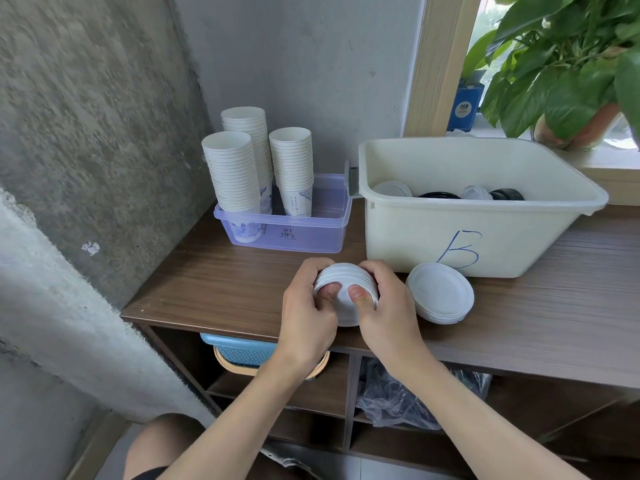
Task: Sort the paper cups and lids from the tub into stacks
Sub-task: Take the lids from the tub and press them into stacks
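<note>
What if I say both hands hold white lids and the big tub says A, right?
Not quite: the head view shows a blue B on the big tub, not A. The left hand and right hand do hold white lids.

A dark wood-grain bench (214, 285) is recorded. A low stack of white lids (440, 296) is laid on it just to the right of the right hand (388, 306). A cream tub (415, 237) marked "B" is set beyond that hand. A clear violet tray (311, 233) is placed beyond the left hand (304, 313), beside the tub.
</note>
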`<move>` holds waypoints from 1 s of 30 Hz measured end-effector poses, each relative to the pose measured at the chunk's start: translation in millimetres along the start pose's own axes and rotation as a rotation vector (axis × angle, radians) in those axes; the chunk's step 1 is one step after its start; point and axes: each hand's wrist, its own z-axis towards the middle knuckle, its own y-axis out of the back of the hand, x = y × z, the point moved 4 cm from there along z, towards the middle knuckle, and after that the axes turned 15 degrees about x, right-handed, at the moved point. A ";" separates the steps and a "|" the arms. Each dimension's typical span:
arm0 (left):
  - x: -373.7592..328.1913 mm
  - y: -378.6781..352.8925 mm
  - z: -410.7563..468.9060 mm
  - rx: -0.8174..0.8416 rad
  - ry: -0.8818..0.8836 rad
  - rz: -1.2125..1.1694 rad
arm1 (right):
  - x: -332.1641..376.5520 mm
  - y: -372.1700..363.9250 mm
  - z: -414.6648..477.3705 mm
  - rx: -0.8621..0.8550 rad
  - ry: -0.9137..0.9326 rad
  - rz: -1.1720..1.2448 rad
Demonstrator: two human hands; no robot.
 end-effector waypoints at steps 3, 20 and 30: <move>-1.7 0.4 -0.8 0.063 -0.030 -0.045 | -5.3 2.9 0.8 -0.022 -0.037 0.062; -0.8 -1.8 -1.0 0.052 0.032 0.030 | -1.6 4.1 0.6 -0.032 -0.036 0.113; 0.3 0.2 0.2 0.029 0.065 0.008 | 6.2 2.6 -0.5 0.021 -0.052 0.132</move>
